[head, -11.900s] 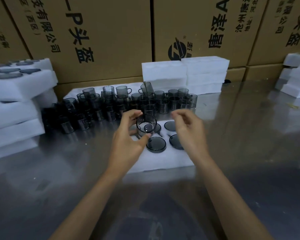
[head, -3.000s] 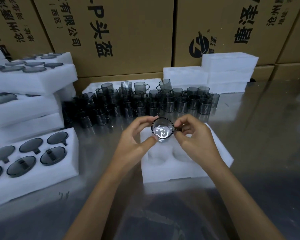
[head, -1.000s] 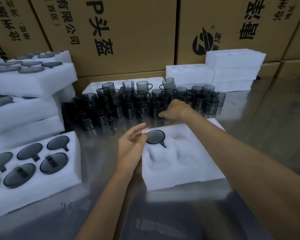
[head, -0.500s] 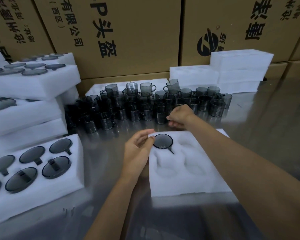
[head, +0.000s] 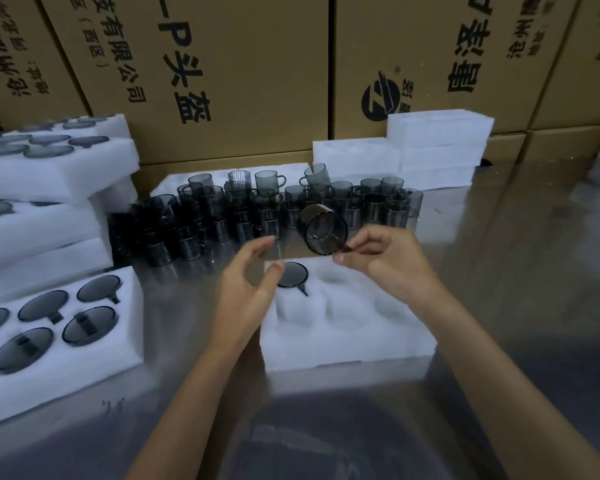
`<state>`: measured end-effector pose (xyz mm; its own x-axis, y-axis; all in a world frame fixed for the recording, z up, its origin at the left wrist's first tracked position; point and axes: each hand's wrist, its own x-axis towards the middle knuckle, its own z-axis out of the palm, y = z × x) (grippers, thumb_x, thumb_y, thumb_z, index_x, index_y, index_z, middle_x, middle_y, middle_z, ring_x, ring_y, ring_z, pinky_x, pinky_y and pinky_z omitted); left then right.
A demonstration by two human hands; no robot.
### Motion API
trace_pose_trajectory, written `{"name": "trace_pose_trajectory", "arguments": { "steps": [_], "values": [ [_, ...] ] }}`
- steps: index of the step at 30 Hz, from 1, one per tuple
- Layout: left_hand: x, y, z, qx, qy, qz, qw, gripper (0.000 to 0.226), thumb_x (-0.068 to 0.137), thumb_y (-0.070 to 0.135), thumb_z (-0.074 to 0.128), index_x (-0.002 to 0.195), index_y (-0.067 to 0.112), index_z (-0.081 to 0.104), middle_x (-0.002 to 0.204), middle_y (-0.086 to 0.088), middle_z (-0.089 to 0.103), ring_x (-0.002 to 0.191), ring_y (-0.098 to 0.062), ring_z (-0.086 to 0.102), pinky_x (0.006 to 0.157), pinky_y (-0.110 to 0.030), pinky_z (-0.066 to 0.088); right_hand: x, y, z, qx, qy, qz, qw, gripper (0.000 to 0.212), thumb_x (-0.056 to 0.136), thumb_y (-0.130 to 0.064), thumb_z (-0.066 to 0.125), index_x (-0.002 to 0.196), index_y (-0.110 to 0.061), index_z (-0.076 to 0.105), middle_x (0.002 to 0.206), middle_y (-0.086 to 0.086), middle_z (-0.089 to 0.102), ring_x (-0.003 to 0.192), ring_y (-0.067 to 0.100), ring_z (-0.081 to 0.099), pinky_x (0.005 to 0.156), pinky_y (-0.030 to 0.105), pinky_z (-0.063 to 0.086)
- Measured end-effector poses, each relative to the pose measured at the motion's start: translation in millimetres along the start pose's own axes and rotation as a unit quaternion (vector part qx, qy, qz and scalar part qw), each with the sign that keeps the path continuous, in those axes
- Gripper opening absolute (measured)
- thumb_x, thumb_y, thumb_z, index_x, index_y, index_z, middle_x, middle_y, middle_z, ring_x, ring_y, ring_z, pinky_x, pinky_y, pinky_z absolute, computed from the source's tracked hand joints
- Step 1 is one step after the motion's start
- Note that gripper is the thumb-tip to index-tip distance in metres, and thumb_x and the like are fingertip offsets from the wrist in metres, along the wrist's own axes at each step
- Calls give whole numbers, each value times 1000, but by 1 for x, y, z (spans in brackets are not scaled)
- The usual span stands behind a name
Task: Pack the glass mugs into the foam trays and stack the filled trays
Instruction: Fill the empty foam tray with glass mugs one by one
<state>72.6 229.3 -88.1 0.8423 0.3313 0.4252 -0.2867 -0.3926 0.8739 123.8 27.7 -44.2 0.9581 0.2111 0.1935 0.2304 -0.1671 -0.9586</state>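
A white foam tray [head: 347, 336] lies on the steel table in front of me. One smoked glass mug [head: 291, 274] sits in its far left pocket, handle toward me. My right hand [head: 387, 259] pinches the handle of a second glass mug [head: 324, 232], tipped on its side in the air above the tray's far edge, mouth toward me. My left hand [head: 248, 280] hovers with loosely curved fingers at the tray's far left corner, holding nothing, thumb near the packed mug. A crowd of loose mugs [head: 257, 213] stands behind the tray.
A filled foam tray [head: 111, 341] lies at the left, with stacked filled trays [head: 49, 181] behind it. Empty foam trays [head: 437, 147] are piled at the back right. Cardboard boxes [head: 243, 71] wall off the far side. Bare steel table [head: 534, 271] extends to the right.
My right hand has drawn back from the loose mugs, carrying one by its handle toward the tray. My left hand has lifted slightly off the packed mug.
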Motion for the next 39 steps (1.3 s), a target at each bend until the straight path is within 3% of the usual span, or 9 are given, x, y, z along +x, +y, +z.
{"name": "trace_pose_trajectory", "arguments": {
  "steps": [5,10,14,17,22,25,28,32,39],
  "values": [
    [-5,31,20,106,-84,108,985,71,84,19,74,141,43,39,139,22,51,134,-2,44,106,-24,36,-19,9,4,37,0,-11,999,19,76,4,81,73,-8,65,78,13,73,66,9,64,67,17,50],
    [2,41,42,109,-104,89,985,65,88,25,74,139,43,38,137,21,52,131,-12,47,100,-41,47,-21,12,-13,34,4,-37,999,11,81,-9,80,77,-16,71,75,-3,73,71,3,66,67,11,48],
    [6,30,45,133,-140,74,978,60,87,28,75,139,35,46,131,21,46,128,-3,35,98,-15,31,-20,22,-27,-20,13,-33,999,6,86,-16,76,81,-17,79,93,-8,75,98,11,65,75,8,45],
    [6,24,45,174,-143,67,972,59,86,24,75,139,27,50,123,15,42,119,-2,31,91,1,21,-18,25,-24,-67,9,-25,997,9,87,-12,74,79,-14,79,88,-6,74,81,4,62,67,6,40],
    [5,23,44,132,-164,3,978,64,90,25,70,143,42,39,123,12,47,116,4,43,93,-12,29,-19,26,-21,-70,-4,-39,997,13,86,-7,73,77,-13,78,70,-12,72,60,-6,56,59,5,37],
    [3,22,44,180,-169,6,969,51,91,31,69,134,43,46,127,7,50,124,-10,43,95,-23,33,-18,27,-21,-74,10,-40,996,10,85,-7,73,78,-12,78,68,-14,70,61,-6,56,60,5,37],
    [2,23,43,213,-154,0,965,40,89,39,69,125,41,53,123,8,50,122,-15,47,97,-29,38,-18,30,-21,-105,17,-41,993,19,85,-12,75,101,-22,73,96,-10,70,89,1,57,72,9,38],
    [-1,26,44,198,-152,14,968,47,97,49,52,141,34,45,134,10,59,132,-12,45,113,-41,34,-19,34,-20,-210,-21,-74,975,45,91,-20,67,134,-34,60,137,-17,56,130,6,39,111,26,30],
    [-1,20,48,327,-136,30,935,47,101,48,42,143,28,49,144,0,51,147,-9,19,115,-32,7,-21,37,-21,-379,-28,-73,922,42,94,-36,57,135,-43,56,149,-14,45,142,10,22,102,28,9]
  ]
}}
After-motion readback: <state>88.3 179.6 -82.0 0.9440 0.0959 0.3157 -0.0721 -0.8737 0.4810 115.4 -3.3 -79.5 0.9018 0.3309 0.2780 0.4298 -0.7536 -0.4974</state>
